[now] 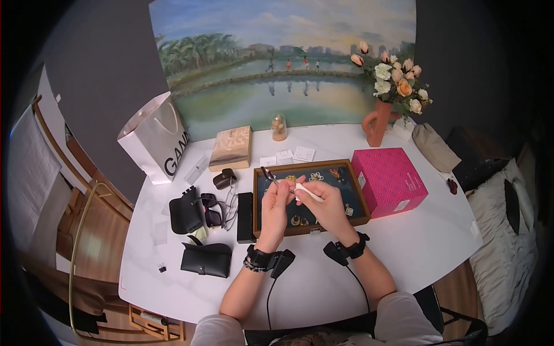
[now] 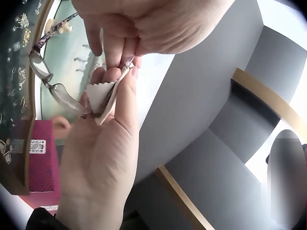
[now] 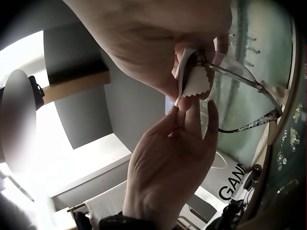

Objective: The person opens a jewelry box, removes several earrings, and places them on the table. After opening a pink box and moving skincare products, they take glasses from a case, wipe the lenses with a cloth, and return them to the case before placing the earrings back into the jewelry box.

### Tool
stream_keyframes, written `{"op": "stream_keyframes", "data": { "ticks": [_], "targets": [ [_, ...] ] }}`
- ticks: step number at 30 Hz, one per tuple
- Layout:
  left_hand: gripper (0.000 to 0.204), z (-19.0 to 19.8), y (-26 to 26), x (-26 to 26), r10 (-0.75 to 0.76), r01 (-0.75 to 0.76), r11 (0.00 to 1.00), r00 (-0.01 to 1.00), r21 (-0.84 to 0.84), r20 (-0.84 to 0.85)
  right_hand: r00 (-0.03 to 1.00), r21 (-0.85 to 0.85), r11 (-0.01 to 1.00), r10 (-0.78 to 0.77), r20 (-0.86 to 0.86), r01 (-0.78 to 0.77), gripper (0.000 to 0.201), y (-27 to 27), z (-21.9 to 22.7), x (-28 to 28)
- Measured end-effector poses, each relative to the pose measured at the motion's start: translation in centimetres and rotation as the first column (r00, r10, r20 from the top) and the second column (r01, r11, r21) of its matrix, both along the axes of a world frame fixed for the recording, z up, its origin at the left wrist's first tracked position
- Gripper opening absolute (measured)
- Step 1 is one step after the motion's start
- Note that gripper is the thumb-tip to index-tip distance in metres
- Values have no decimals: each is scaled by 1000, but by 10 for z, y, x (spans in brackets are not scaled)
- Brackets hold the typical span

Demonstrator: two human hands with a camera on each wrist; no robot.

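Over the wooden jewellery tray (image 1: 288, 232), both hands meet around a pair of eyeglasses (image 2: 67, 98) with a dark patterned frame. My right hand (image 1: 326, 205) grips a white zigzag-edged cleaning cloth (image 3: 195, 82), folded around one side of the glasses near the hinge. My left hand (image 1: 273, 207) pinches at the end of that wrapped side with thumb and fingertips; a small shiny bit of it shows there in the left wrist view. The other temple (image 3: 256, 122) sticks out unfolded, away from the hands. Fingers and cloth hide the rest of the wrapped side. Earrings and brooches lie in the tray.
Left of the tray are a long black case (image 1: 246, 218), sunglasses (image 1: 212, 210) and a black glasses pouch (image 1: 206, 259). A pink box (image 1: 389, 181) adjoins its right side. Behind stand a paper bag (image 1: 153, 138), a glass dome (image 1: 279, 128) and a flower vase (image 1: 378, 124).
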State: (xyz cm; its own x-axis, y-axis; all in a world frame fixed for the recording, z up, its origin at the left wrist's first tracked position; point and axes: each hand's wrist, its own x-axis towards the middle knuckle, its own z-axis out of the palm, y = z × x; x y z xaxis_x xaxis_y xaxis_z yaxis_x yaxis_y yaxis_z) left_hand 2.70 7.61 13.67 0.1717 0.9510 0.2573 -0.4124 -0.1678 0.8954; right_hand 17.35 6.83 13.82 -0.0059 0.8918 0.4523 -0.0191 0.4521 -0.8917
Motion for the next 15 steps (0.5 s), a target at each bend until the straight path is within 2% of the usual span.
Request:
{"op": "stream_keyframes", "data": {
  "ticks": [4,5,6,9,13,15],
  "targets": [
    [31,7,-3,0,37,-41,998,995,48,90,995,-14,997,-73,72,74,17,-5,7,1],
    [31,8,-3,-1,50,-57,997,991,51,127,947,140,983,-158,280,122,24,-4,6,5],
    [31,10,-4,-1,48,-55,997,990,53,131,849,298,945,-263,459,132,32,-3,5,6],
    [30,6,0,-3,63,-70,996,990,58,126,846,214,972,-194,497,97,32,-6,8,4],
    [30,9,2,-8,68,-75,996,989,46,133,871,242,969,-167,462,58,30,-5,6,3],
    [31,12,1,-9,58,-65,997,986,40,157,929,174,984,-42,369,-24,29,-2,1,4]
  ]
}}
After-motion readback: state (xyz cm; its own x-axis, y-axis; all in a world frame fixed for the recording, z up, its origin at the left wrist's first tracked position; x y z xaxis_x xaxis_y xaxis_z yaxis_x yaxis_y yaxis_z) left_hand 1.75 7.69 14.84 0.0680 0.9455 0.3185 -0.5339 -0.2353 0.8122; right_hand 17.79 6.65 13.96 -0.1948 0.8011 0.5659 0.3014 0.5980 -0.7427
